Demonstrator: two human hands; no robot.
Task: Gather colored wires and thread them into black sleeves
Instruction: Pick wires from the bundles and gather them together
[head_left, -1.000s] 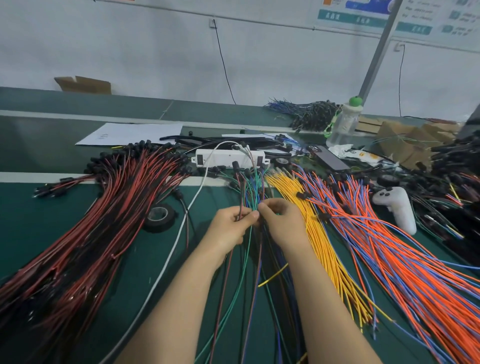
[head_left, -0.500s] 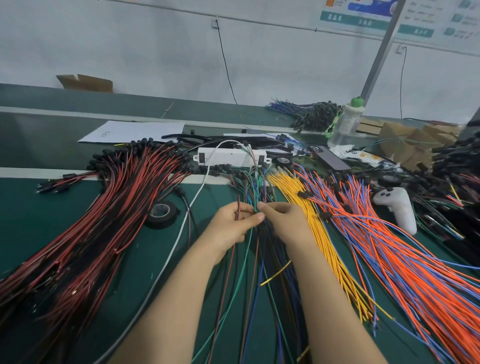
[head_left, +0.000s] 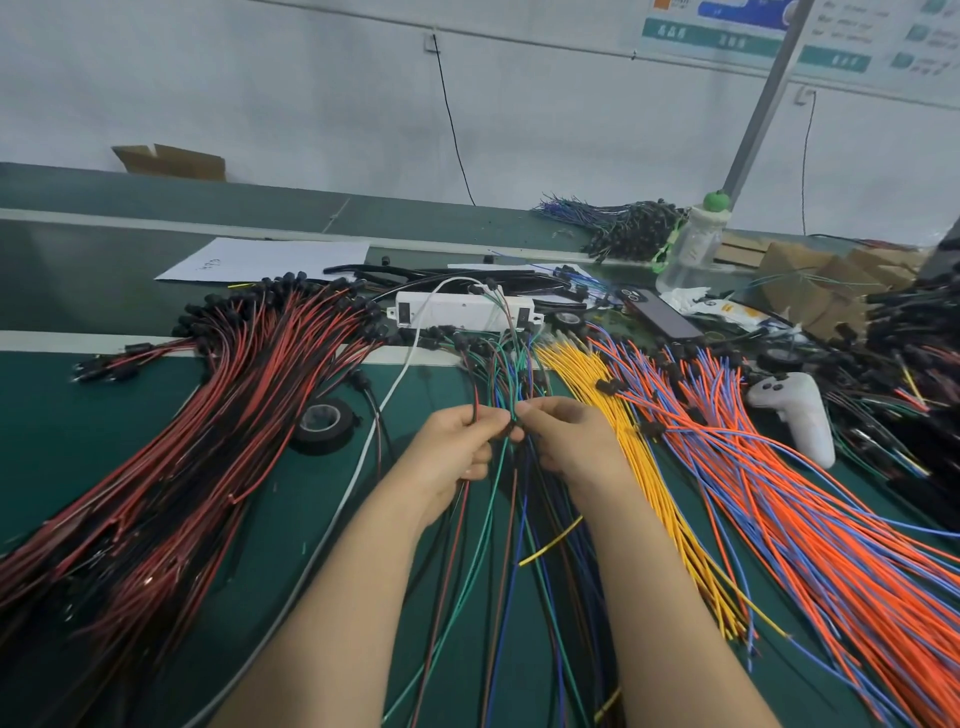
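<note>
Centrally, a bunch of colored wires (head_left: 506, 371), green, blue, red and dark, is laid along the green worktop (head_left: 62, 447), running from beside a white box (head_left: 457, 310) toward the near edge between the two forearms. The left hand (head_left: 457, 449) is held just above the bunch with its fingers (head_left: 485, 418) curled; a few red and dark strands are pinched between thumb and forefinger. The right hand (head_left: 571, 441) is set opposite, almost touching the left; its fingers (head_left: 543, 410) are curled too, and strands of the same bunch are pinched at their tips. A small black sleeve (head_left: 514, 429) is seen where the two sets of fingertips meet; whether any wire passes through it cannot be told.

A broad sheaf of red and black wires (head_left: 208, 447) is spread at the left; a roll of black tape (head_left: 322, 423) lies between it and the left hand, beside a white cable (head_left: 363, 467). Yellow wires (head_left: 644, 467) lie just right of the right hand; orange and blue wires (head_left: 789, 499) are fanned beyond them, and a white controller (head_left: 795, 415) rests on these.
</note>
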